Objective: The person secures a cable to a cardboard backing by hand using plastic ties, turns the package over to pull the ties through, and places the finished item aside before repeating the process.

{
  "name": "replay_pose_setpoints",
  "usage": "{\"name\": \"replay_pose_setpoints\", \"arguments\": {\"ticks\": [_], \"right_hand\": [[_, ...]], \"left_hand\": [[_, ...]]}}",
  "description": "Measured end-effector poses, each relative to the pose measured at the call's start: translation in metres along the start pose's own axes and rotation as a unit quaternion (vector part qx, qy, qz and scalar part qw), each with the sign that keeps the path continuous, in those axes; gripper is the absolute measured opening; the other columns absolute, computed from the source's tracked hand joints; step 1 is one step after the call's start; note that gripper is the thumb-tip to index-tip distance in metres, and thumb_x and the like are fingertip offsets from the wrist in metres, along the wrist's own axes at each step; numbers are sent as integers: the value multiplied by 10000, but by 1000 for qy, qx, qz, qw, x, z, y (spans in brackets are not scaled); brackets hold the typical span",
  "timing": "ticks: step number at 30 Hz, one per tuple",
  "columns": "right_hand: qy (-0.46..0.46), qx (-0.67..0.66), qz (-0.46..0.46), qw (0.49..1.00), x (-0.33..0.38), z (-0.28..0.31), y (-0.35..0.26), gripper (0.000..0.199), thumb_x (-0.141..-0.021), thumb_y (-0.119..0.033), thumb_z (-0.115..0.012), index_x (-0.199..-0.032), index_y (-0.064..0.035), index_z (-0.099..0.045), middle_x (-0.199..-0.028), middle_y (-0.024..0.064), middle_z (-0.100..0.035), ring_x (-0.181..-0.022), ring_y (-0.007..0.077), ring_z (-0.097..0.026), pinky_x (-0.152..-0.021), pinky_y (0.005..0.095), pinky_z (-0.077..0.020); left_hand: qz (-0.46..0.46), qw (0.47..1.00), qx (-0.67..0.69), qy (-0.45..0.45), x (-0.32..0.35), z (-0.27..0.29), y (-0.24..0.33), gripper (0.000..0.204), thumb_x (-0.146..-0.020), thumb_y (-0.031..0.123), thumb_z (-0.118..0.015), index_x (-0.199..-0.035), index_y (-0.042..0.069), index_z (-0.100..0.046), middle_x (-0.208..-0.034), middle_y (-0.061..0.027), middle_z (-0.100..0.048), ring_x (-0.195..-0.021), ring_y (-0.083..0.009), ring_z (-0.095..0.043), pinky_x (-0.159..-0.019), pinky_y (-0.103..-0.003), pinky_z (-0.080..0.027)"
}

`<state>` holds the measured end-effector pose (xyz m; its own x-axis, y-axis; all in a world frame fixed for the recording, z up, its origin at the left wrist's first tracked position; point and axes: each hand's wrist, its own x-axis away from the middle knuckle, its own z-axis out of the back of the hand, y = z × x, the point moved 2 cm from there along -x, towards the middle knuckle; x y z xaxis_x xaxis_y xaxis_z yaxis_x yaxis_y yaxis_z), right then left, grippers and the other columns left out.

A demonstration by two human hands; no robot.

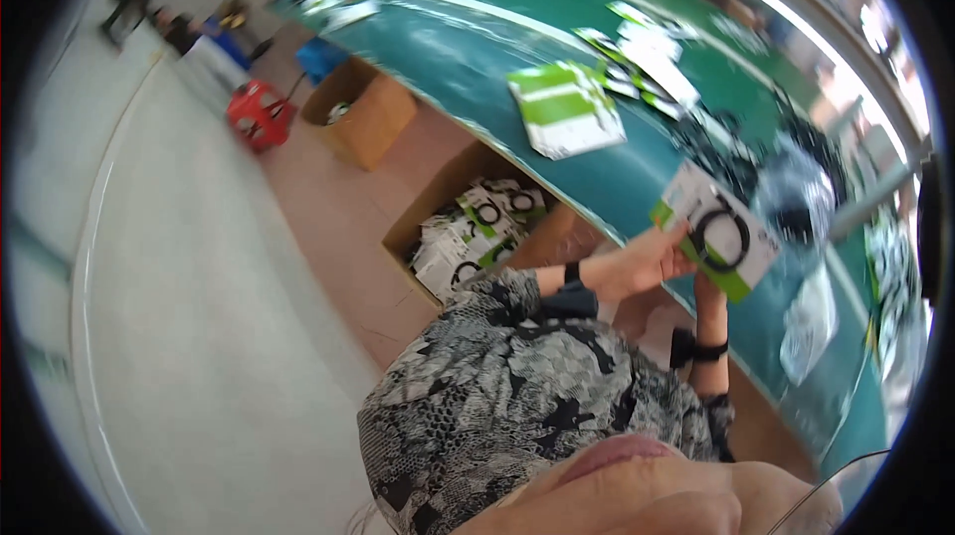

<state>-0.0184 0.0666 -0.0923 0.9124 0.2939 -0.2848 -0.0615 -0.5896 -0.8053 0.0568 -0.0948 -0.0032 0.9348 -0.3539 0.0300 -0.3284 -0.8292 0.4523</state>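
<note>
A flat white-and-green cable package [761, 255] with a black coiled ring on its front is tilted up over the near edge of the green-topped bench. My left hand [647, 262] grips its left edge, fingers closed against it. At the lower edge my right hand [710, 294] also holds the package, its fingers mostly hidden behind it. To the right of the package lie clear plastic bags [796, 192] and a bundle of black cables [718, 149]. A stack of similar green-and-white packages [567, 117] rests on the bench farther left.
Below the bench edge stands an open cardboard box [398, 227] full of such packages. Another carton [373, 122] and a red plastic stool [261, 117] are farther off. More flat packages [652, 58] lie across the bench. A metal rail [875, 202] rises at the right.
</note>
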Motion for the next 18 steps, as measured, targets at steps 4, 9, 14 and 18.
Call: {"name": "replay_pose_setpoints", "arguments": {"ticks": [4, 9, 14, 18], "right_hand": [[104, 510, 305, 797, -11, -43, -50, 536, -749, -198, -683, -1222, -33, -491, -1119, 145, -555, -1056, 308, -518, -943, 402, -385], [208, 581, 248, 747, 10, 17, -68, 511, -770, -204, -693, -1211, -31, -498, -1060, 131, -587, -964, 260, -570, -847, 373, -454], [272, 225, -35, 935, 31, 8, -127, 534, -830, -246, -666, -1265, -35, -440, -1139, 99, -529, -1036, 197, -533, -871, 339, -455], [270, 388, -3, 881, 37, 2, -129, 627, -799, -309, -698, -1292, -50, -409, -1147, 105, -525, -1021, 192, -535, -855, 329, -459]], "left_hand": [[59, 998, 4, -36, -25, 3, 4, 403, -969, 376, -404, -1263, 103, -438, -1197, -70, -554, -1027, -210, -578, -851, -353, -504], [21, 990, -133, 37, -61, 7, 1, 297, -954, 274, -491, -1141, 43, -506, -1031, -77, -614, -890, -194, -613, -739, -344, -527], [20, 983, -183, 24, -78, 6, -17, 267, -949, 254, -506, -1102, 35, -521, -985, -83, -619, -851, -196, -618, -729, -344, -527], [31, 975, -222, -2, -88, 6, -26, 273, -952, 261, -499, -1090, 27, -528, -984, -84, -620, -847, -190, -617, -726, -345, -527]]}}
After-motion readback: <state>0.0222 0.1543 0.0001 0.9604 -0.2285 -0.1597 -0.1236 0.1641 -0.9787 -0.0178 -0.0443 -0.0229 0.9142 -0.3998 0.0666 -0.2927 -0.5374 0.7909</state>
